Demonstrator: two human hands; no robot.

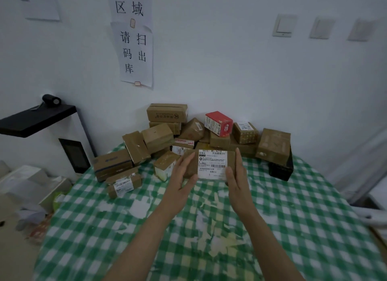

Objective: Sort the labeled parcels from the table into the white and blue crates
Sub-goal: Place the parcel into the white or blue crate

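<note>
Parcel [211, 163] pressed between left hand [183, 176], right hand [237, 176].

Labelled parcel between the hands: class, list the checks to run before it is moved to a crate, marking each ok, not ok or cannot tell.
1. Label faces up: ok; the white label on the parcel faces the camera.
2. Both hands on it: ok; the left hand and right hand lie flat against opposite sides.
3. Grip firm: cannot tell; neither hand curls round it.
4. Clear of the pile behind: cannot tell.
5. Crates located: cannot tell; no blue crate shows, and the pale bins at left are blurred.
</note>
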